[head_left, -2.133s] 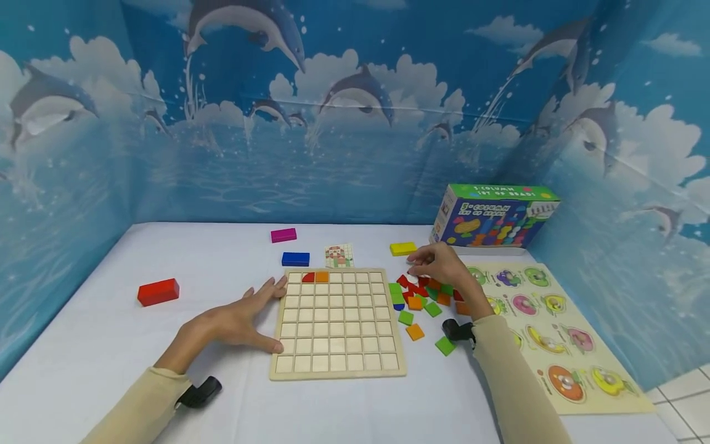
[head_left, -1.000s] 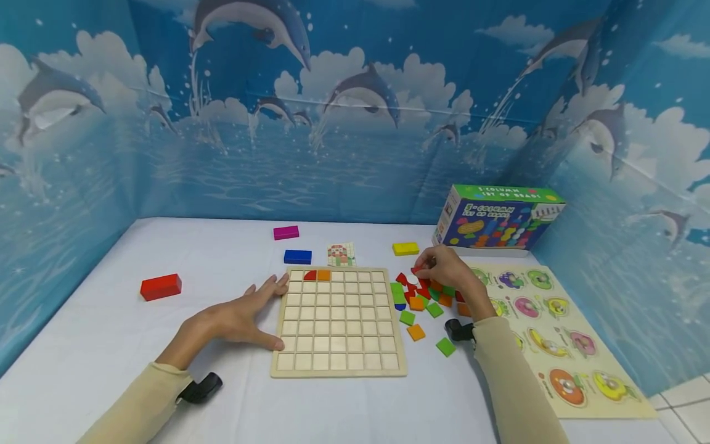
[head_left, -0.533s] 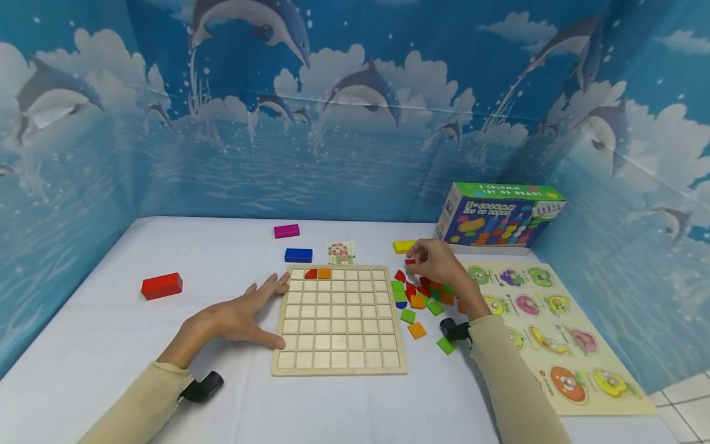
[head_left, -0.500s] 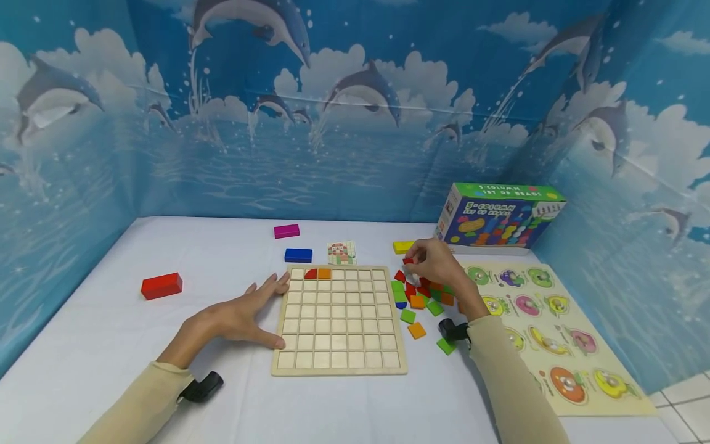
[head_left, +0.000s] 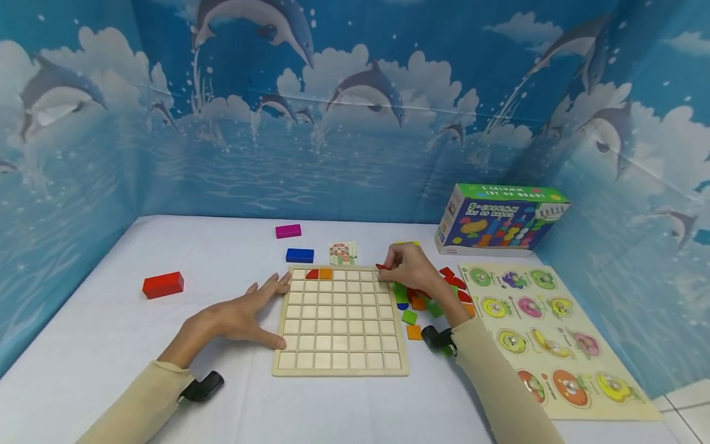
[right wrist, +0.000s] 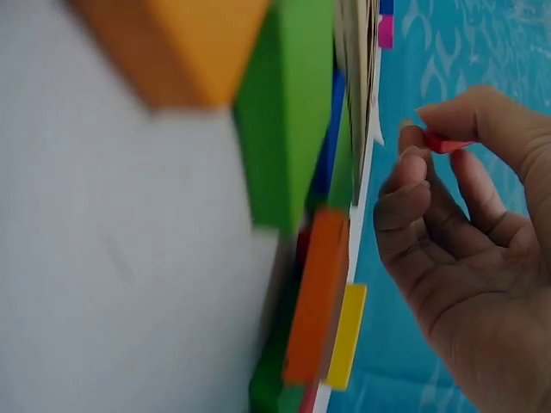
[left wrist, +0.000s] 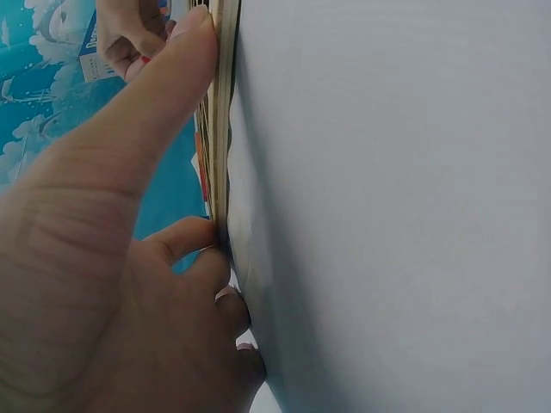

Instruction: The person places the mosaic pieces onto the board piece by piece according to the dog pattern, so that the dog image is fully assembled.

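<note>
A wooden grid board (head_left: 339, 320) lies flat on the white table, with a red piece (head_left: 311, 274) and an orange piece (head_left: 325, 274) in its top row. My left hand (head_left: 244, 311) rests open against the board's left edge (left wrist: 220, 120), fingers spread. My right hand (head_left: 407, 266) hovers over the board's top right corner and pinches a small red tile (head_left: 381, 267) between thumb and fingertips (right wrist: 443, 142). Loose red, green and orange tiles (head_left: 424, 302) lie in a heap just right of the board.
A red block (head_left: 163, 285), a blue block (head_left: 299, 254), a magenta block (head_left: 288, 231) and a pattern card (head_left: 341, 253) lie behind the board. A toy box (head_left: 499, 221) and a fruit peg puzzle (head_left: 543, 327) sit at the right. Blue dolphin backdrop walls enclose the table.
My right hand lifted a red tile out of the heap and carried it left to the board's top right corner. My left hand stayed against the board.
</note>
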A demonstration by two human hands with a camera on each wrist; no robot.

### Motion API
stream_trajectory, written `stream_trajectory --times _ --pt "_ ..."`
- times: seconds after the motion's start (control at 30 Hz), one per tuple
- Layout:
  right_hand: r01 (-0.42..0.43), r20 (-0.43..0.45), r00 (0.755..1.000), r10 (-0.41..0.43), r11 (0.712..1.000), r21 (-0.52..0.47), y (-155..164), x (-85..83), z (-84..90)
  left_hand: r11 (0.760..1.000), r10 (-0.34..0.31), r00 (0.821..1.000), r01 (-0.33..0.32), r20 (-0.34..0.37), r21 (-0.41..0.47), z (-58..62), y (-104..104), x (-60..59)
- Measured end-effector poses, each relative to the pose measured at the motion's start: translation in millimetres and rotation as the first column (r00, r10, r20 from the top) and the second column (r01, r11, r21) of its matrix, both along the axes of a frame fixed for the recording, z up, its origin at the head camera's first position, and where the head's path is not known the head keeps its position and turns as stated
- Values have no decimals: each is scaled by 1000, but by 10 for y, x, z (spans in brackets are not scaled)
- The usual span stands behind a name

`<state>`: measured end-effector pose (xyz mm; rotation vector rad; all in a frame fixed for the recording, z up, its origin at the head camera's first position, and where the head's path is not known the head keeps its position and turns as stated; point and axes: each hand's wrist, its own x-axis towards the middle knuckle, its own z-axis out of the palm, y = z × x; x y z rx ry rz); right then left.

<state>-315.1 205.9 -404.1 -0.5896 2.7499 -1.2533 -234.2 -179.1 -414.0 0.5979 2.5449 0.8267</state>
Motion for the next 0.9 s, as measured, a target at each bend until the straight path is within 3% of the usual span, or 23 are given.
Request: stream_trajectory --times 0.4,0.6,0.73,0.9 --pt "-42 134 990 45 999 -28 -210 28 18 1000 -3 1000 3 -2 4 -14 7 13" --pt "-130 200 969 144 988 -83 -309 3 89 1000 14 1000 -14 5 -18 10 8 0" --pt "-157 187 967 173 983 -97 -448 -22 125 999 26 1000 -25 10 -24 13 6 10" --pt "-135 155 978 137 991 -28 -633 -79 115 999 35 999 -35 15 -24 17 -4 24"
